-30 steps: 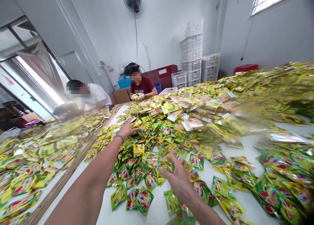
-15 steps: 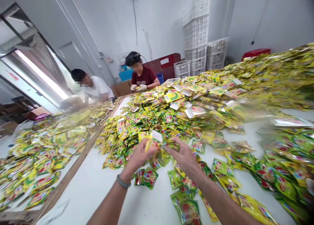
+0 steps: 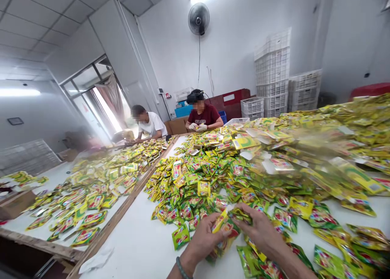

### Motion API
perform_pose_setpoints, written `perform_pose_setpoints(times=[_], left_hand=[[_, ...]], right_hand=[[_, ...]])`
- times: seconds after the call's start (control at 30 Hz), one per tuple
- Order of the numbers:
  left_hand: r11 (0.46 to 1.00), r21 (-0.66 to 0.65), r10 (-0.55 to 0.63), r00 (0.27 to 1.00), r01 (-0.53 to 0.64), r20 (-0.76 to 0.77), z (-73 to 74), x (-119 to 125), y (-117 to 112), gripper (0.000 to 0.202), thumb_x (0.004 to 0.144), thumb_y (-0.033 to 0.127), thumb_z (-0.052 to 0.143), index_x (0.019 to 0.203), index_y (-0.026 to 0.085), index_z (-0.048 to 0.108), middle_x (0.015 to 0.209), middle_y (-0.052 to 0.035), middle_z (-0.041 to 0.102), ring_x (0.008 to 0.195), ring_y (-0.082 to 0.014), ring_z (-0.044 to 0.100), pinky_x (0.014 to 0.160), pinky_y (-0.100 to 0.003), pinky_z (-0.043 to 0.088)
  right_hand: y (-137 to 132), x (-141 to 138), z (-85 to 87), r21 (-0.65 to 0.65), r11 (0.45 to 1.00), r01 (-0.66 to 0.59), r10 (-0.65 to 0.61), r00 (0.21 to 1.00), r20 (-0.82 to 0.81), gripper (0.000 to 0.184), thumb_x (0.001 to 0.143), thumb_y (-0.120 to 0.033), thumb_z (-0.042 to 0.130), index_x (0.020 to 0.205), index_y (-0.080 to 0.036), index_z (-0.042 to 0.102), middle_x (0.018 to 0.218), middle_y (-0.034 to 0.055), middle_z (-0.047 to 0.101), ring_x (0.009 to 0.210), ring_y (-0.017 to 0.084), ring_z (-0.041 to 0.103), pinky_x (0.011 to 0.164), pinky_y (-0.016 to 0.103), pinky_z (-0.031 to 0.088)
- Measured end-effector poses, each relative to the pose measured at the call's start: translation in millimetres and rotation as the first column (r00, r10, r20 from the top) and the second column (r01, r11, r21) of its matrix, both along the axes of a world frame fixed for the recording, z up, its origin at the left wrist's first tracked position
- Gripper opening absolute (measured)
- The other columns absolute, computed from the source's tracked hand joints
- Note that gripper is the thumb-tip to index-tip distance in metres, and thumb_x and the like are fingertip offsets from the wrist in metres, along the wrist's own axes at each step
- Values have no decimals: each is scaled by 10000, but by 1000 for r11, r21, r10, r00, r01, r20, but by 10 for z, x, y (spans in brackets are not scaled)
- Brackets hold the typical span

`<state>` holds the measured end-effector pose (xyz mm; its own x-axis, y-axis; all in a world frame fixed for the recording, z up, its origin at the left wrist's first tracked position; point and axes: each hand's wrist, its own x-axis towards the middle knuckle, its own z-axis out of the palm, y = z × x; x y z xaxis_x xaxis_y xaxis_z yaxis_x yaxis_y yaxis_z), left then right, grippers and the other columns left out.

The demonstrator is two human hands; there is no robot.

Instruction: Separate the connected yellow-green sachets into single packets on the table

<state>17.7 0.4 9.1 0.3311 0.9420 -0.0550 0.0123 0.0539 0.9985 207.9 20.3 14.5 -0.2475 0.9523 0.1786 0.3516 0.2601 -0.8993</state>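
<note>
**Both hands closed on one sachet bundle**

At the near edge, the left hand (image 3: pixel 203 240) and right hand (image 3: pixel 262 231) pinch a sachet bundle (image 3: pixel 224 223) directly between them, its long axis tilting up and away. Beyond it the sachet heap (image 3: pixel 195 177) covers the white table (image 3: pixel 143 246). Farther off sits a person in a maroon shirt (image 3: pixel 204 115).

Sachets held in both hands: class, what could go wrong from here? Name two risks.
1. The left hand and right hand pinch several sachets at once; one could slip out and mix back into the loose pile.
2. The high heap on the right slopes towards the hands; it might slide down over them.
</note>
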Motion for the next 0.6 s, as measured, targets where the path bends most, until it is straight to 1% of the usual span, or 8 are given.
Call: perform_pose_setpoints(times=[0.03,0.1,0.17,0.23,0.37,0.47,0.53,0.6], left_hand=[[1000,-19,-6,1000,7,30,-3,0,0,417,716,432,785,1042,186,697,897,-37,698,748,-161,600,720,-267,459],[1000,-14,-4,999,5,53,5,13,3,415,704,412,798,1044,191,712,911,-37,702,771,-163,603,739,-267,461],[1000,27,3,999,-4,37,18,37,8,418,683,393,814,1043,200,725,942,-36,705,828,-178,606,771,-270,463],[998,54,14,1000,-14,1,28,61,12,431,668,393,821,1044,204,729,960,-36,706,868,-196,607,790,-277,467],[997,70,20,998,-16,-68,27,65,25,461,692,465,781,1062,196,726,969,-47,711,886,-224,619,811,-305,472],[997,74,-4,999,8,-46,20,38,32,491,717,516,746,1087,193,722,978,-61,718,884,-233,630,818,-317,472],[997,75,-8,1000,10,-29,27,28,25,496,719,523,742,1086,189,724,980,-69,721,874,-233,630,812,-318,470],[996,89,-10,999,14,-43,46,31,11,494,719,524,740,1076,183,732,984,-74,721,875,-234,625,811,-318,465]], right_hand=[[14,9,-7,-26,1000,-11,10,1000,-30,271,812,-387,561,1005,-256,698,978,35,743,889,246,681,779,322,517],[46,15,-35,-47,999,24,-26,999,-40,315,786,-399,569,1018,-242,712,1058,61,734,978,268,675,855,352,515],[69,11,-74,-21,996,91,-91,996,4,337,747,-395,580,1000,-230,729,1083,85,725,1024,291,663,914,390,497],[74,8,-99,4,992,124,-124,991,55,338,720,-380,583,980,-231,740,1099,95,719,1056,307,651,954,418,478],[53,24,-60,-32,998,51,-50,997,54,371,769,-453,553,1040,-268,727,1148,90,711,1101,308,633,963,430,481],[50,41,-2,-3,1000,5,-5,1000,24,364,820,-502,490,972,-276,731,1051,93,727,1030,291,648,907,402,505],[56,39,7,44,999,6,-8,999,49,314,818,-470,489,852,-267,726,932,89,724,942,281,655,850,385,513],[59,24,-18,79,997,-5,-2,996,89,265,808,-427,499,787,-259,704,877,79,714,883,270,654,811,370,508]])
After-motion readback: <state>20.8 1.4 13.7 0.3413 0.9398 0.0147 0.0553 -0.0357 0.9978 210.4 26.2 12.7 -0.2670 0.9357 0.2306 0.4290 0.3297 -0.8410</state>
